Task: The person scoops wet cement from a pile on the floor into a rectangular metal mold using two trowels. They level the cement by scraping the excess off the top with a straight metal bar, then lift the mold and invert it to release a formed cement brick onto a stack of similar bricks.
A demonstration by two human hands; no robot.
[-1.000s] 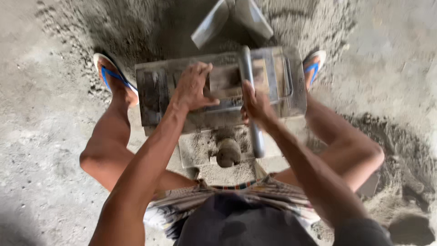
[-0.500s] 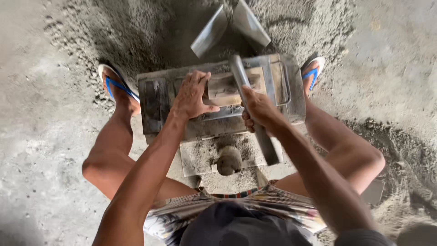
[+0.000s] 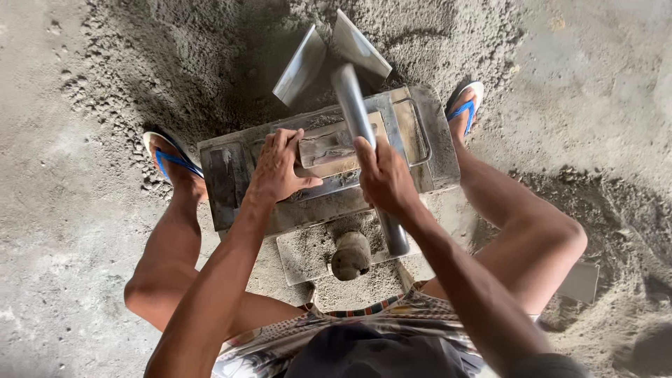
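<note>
We see a heap of grey sand mix (image 3: 210, 63) on the floor, then the metal block mould (image 3: 329, 164) between our feet. Our left hand (image 3: 276, 168) lies open, pressing the mould's top plate; our right hand (image 3: 381, 178) is clenched around the hoe handle (image 3: 353, 105). We judge the mould is being packed; next needs a firm, straight tamp.

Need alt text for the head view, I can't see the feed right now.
Seen from above, a squatting person's left hand presses flat on a grey metal block mould, while the right hand grips a hoe's metal handle. Grey sand mix surrounds it; blue flip-flops on both feet.
</note>
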